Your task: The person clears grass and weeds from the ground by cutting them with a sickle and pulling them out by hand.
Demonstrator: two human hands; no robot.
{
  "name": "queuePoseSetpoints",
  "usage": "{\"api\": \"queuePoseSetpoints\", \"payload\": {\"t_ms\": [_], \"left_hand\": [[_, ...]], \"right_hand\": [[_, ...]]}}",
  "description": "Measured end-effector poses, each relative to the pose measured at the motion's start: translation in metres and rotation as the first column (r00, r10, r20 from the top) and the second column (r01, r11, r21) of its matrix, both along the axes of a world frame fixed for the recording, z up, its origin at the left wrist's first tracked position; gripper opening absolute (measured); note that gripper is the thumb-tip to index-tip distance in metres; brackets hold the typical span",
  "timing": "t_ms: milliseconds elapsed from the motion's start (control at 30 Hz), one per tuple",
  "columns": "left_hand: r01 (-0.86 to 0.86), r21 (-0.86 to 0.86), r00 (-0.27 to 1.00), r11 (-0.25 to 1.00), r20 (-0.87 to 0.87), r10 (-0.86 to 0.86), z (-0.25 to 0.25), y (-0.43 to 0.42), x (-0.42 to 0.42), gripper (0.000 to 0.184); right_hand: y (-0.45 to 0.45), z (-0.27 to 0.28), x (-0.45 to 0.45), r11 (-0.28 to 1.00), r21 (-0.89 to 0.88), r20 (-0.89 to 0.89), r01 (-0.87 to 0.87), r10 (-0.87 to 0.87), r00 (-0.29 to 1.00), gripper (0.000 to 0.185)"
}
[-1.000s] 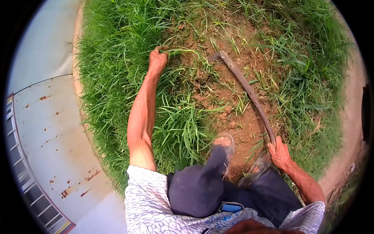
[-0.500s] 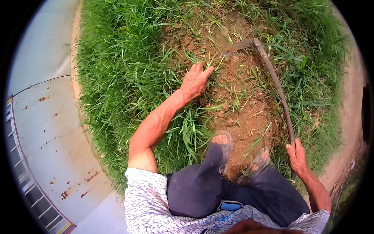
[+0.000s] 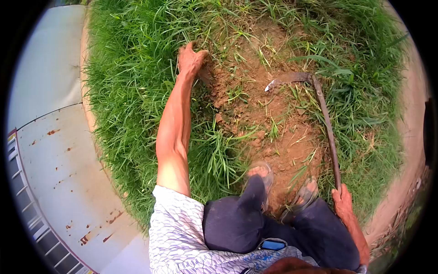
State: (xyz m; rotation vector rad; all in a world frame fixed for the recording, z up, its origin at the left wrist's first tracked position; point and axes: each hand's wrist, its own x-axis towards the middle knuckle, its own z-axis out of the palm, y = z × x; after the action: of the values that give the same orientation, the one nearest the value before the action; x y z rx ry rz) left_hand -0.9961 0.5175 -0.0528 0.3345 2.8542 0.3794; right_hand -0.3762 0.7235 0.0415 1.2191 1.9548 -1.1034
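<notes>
My left hand [image 3: 190, 59] is stretched far forward over the left edge of the bare soil, beside tall green grass [image 3: 141, 68]. Its thumb and fingers are apart; a blurred brownish patch shows just below it. My right hand [image 3: 342, 201] is wrapped round the lower end of the wooden handle of a hoe [image 3: 329, 125]. The hoe's curved metal blade [image 3: 292, 78] points left, its bright tip close to the reddish soil [image 3: 255, 109].
My sandalled feet [image 3: 264, 180] stand on the soil strip, the right sandal [image 3: 305, 194] by the grass. Thick grass [image 3: 365, 91] lines the right side. A pale, rust-marked metal surface [image 3: 59, 160] lies at left, and a dirt path [image 3: 406, 128] curves along the right.
My left hand has moved forward and left, away from the middle of the soil to the grass edge. The hoe and my right hand have come slightly closer to me.
</notes>
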Motion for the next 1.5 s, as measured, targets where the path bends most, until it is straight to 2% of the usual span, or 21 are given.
{"api": "queuePoseSetpoints", "payload": {"t_ms": [100, 167, 233, 300, 367, 433, 500, 600, 700, 733, 833, 867, 967, 1000, 1067, 1100, 1233, 1300, 1367, 1433, 1500], "left_hand": [[0.274, -0.097, 0.939, 0.957, -0.186, -0.288, -0.009, 0.008, 0.037, 0.059], [0.501, 0.090, 0.863, 0.860, 0.012, -0.504, -0.015, 0.011, 0.068, 0.042], [0.796, 0.112, 0.598, 0.594, 0.003, -0.802, -0.007, 0.020, 0.107, 0.028], [0.733, 0.139, 0.658, 0.666, 0.102, -0.746, 0.007, 0.028, 0.103, 0.024], [0.438, 0.184, 0.896, 0.880, -0.018, -0.443, -0.004, 0.035, 0.065, 0.025], [0.232, 0.273, 0.972, 0.934, -0.094, -0.214, -0.015, 0.028, 0.009, 0.035], [0.295, 0.242, 0.941, 0.924, -0.244, -0.237, -0.018, 0.010, -0.035, 0.046], [0.273, 0.133, 0.961, 0.953, -0.083, -0.264, -0.023, 0.003, -0.056, 0.055], [0.298, -0.090, 0.952, 0.950, -0.040, -0.303, 0.000, 0.016, -0.024, 0.051], [0.330, -0.099, 0.931, 0.939, -0.131, -0.341, -0.015, 0.012, -0.027, 0.043], [0.550, -0.078, 0.817, 0.831, -0.155, -0.556, -0.029, 0.009, -0.029, 0.032], [0.565, 0.067, 0.823, 0.822, -0.120, -0.555, -0.032, 0.006, -0.020, 0.027], [0.366, 0.307, 0.836, 0.879, 0.307, -0.456, 0.006, 0.016, 0.039, 0.042], [0.441, 0.277, 0.847, 0.854, 0.186, -0.498, 0.004, 0.010, 0.056, 0.051], [0.526, 0.068, 0.849, 0.848, 0.013, -0.528, 0.016, 0.011, 0.095, 0.065], [0.540, 0.095, 0.841, 0.836, -0.096, -0.532, 0.011, 0.008, 0.106, 0.062], [0.497, 0.084, 0.868, 0.864, -0.038, -0.496, -0.020, -0.004, 0.110, 0.044], [0.545, 0.104, 0.838, 0.832, -0.040, -0.544, -0.022, -0.008, 0.103, 0.038], [0.542, 0.074, 0.839, 0.837, 0.016, -0.544, -0.008, -0.011, 0.100, 0.031], [0.556, 0.094, 0.827, 0.826, 0.035, -0.561, 0.002, -0.018, 0.097, 0.029], [0.692, 0.098, 0.708, 0.715, 0.099, -0.699, 0.004, -0.022, 0.095, 0.029]], "right_hand": [[-0.003, 0.000, -0.004, 1.000, 0.002, 0.034, 0.000, 0.000, 0.999, 0.034], [-0.006, -0.006, 0.002, 1.000, 0.009, 0.027, -0.023, 0.022, 0.999, 0.034], [-0.005, -0.002, -0.004, 1.000, -0.017, 0.044, 0.005, -0.005, 0.999, 0.035], [-0.005, -0.003, -0.006, 0.998, -0.047, 0.064, 0.027, -0.024, 0.998, 0.035], [-0.004, -0.006, 0.000, 0.997, -0.049, 0.079, 0.062, -0.058, 0.995, 0.036], [-0.003, 0.001, -0.008, 0.999, -0.024, 0.083, 0.045, -0.043, 0.996, 0.035], [-0.004, 0.002, -0.010, 0.999, -0.012, 0.084, 0.038, -0.036, 0.996, 0.035], [-0.006, -0.004, -0.007, 0.998, -0.051, 0.126, 0.034, -0.027, 0.992, 0.038], [-0.009, -0.009, -0.004, 1.000, -0.021, 0.106, -0.004, 0.006, 0.994, 0.037], [-0.007, -0.003, -0.014, 0.998, -0.062, 0.112, 0.014, -0.007, 0.994, 0.036], [-0.002, -0.002, -0.018, 0.995, -0.090, 0.089, 0.039, -0.031, 0.996, 0.034], [-0.001, -0.002, -0.016, 0.994, -0.091, 0.054, 0.052, -0.047, 0.997, 0.033], [0.002, -0.004, -0.013, 0.994, -0.088, 0.054, 0.060, -0.056, 0.997, 0.032], [0.001, 0.004, -0.023, 0.969, -0.174, 0.073, 0.175, -0.164, 0.984, 0.031], [-0.001, 0.003, -0.017, 0.982, -0.137, 0.025, 0.130, -0.128, 0.992, 0.031], [-0.001, 0.003, -0.017, 0.992, -0.096, -0.024, 0.085, -0.087, 0.996, 0.031], [0.011, -0.001, -0.033, 0.999, 0.024, -0.091, 0.040, -0.038, 0.995, 0.033], [0.023, -0.002, -0.068, 0.995, 0.003, -0.298, 0.099, -0.094, 0.950, 0.034], [0.025, 0.030, -0.140, 0.934, -0.287, -0.208, 0.213, -0.278, 0.938, 0.034], [0.026, 0.021, -0.182, 0.915, -0.369, -0.216, 0.164, -0.256, 0.942, 0.034], [0.011, -0.011, -0.210, 0.988, -0.137, -0.429, 0.073, -0.126, 0.894, 0.034]]}}
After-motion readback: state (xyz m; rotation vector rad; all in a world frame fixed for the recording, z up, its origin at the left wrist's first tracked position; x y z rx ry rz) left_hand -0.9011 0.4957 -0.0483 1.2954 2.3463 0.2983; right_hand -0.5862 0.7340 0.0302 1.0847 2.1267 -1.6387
